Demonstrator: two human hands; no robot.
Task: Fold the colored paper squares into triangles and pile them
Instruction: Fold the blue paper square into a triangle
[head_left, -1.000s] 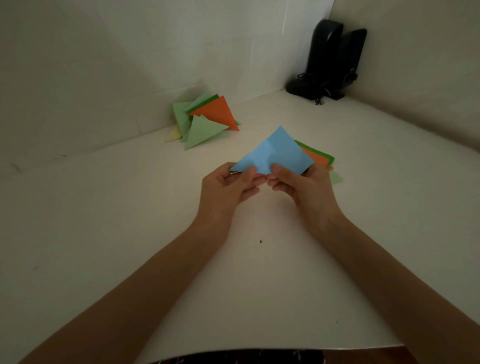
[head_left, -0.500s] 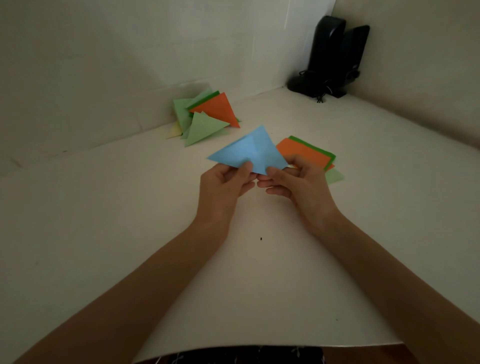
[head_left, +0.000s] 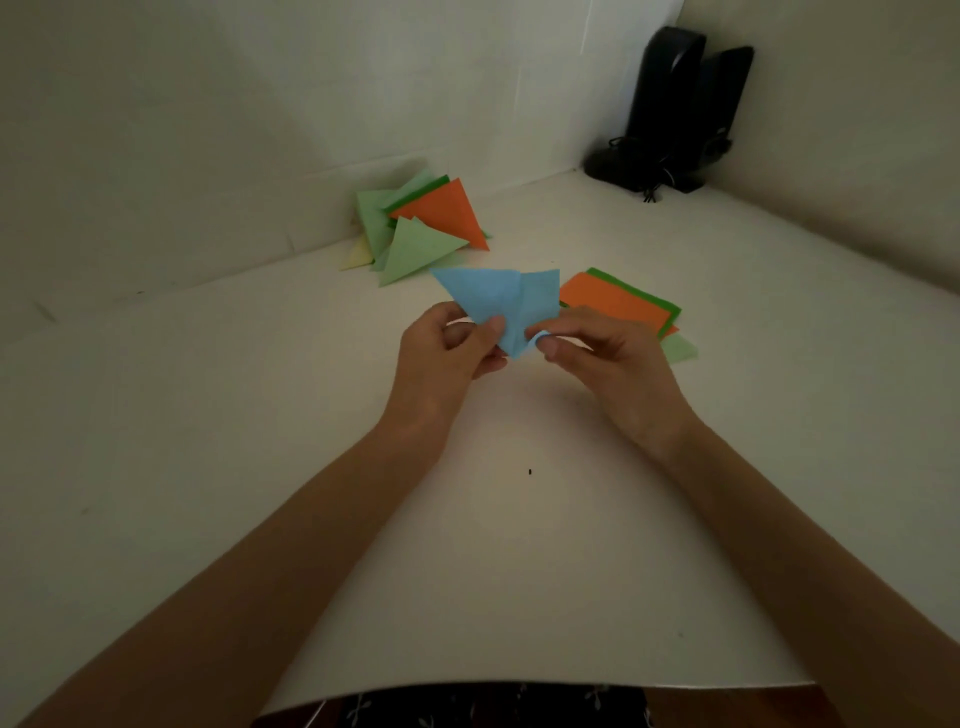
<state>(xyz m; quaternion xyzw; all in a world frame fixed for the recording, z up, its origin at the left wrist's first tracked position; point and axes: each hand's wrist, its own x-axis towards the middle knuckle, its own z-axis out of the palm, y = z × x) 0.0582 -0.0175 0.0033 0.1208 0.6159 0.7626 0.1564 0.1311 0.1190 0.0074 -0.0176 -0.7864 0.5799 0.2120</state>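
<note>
Your left hand (head_left: 447, 353) and right hand (head_left: 608, 358) both pinch the blue paper (head_left: 493, 301); it has just turned, lower corner curling, so the fold looks unfinished

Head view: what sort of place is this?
Probably a desk corner at home or in an office: white tabletop against plain walls, black speakers in the corner, coloured paper squares and folded triangles.
</note>
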